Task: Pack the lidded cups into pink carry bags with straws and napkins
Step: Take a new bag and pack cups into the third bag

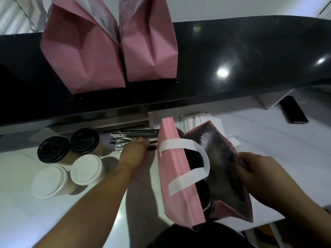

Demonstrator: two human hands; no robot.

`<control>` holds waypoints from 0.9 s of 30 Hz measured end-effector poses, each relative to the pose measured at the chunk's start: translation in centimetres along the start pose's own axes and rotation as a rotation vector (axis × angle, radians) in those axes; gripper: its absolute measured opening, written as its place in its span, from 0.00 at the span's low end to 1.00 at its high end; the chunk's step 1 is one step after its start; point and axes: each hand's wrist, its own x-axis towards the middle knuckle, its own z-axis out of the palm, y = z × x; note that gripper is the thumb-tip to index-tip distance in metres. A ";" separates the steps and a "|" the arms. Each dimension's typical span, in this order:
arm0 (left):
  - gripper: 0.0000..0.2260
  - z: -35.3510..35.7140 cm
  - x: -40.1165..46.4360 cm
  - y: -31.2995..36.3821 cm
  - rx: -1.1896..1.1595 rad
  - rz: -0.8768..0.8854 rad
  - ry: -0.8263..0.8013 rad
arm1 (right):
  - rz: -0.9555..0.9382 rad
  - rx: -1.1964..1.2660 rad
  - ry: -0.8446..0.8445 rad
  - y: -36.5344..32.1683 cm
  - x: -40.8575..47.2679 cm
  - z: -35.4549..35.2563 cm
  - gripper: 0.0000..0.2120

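Dim indoor shot under overhead lights, soft focus, strong wide-angle bend.

Ceiling lamps glare as round white spots on the glossy black counter [250, 56], the brightest near its middle. The white desk [21, 203] washes out pale at lower left. The cups [68, 161] throw soft grey shadows to their right. The open bag's interior [220, 158] is murky and grainy. Straight edges curve toward the frame's borders, and detail is smeared throughout.
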 end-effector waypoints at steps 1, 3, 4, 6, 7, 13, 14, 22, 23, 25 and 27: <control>0.09 -0.1 0.0 -0.1 0.019 0.003 -0.007 | 0.004 0.008 0.002 0.0 -0.1 0.1 0.16; 0.07 -0.3 -0.3 -0.2 0.048 0.000 -0.023 | 0.012 0.025 0.011 0.0 -0.2 0.1 0.16; 0.06 -0.5 -0.5 -0.2 0.066 0.007 -0.023 | 0.013 0.032 0.016 0.0 -0.2 0.1 0.16; 0.07 -0.6 -0.8 -0.4 0.087 0.021 -0.012 | 0.015 0.042 0.015 -0.1 -0.2 0.2 0.16; 0.09 -0.6 -0.9 -0.5 0.100 0.027 -0.007 | 0.018 0.043 0.009 0.0 -0.2 0.2 0.15; 0.14 -0.9 -1.2 -0.5 0.226 0.033 -0.083 | 0.018 0.037 -0.001 -0.3 -0.2 0.2 0.15; 0.14 -0.9 -1.2 -0.5 0.229 0.034 -0.091 | 0.020 0.038 -0.001 -0.3 -0.2 0.1 0.15; 0.13 -1.2 -0.9 -0.8 0.174 0.056 -0.158 | 0.029 0.042 -0.022 -0.6 -0.3 -0.3 0.14; 0.13 -1.2 -1.1 -0.7 0.162 0.057 -0.162 | 0.032 0.038 -0.022 -0.7 -0.4 -0.3 0.14; 0.13 -1.1 -1.4 -0.5 0.167 0.044 -0.159 | 0.035 0.037 -0.026 -0.9 -0.4 -0.4 0.14; 0.12 -1.3 -1.4 -0.1 0.212 0.026 -0.164 | 0.034 0.022 -0.037 -1.0 -0.3 -0.4 0.14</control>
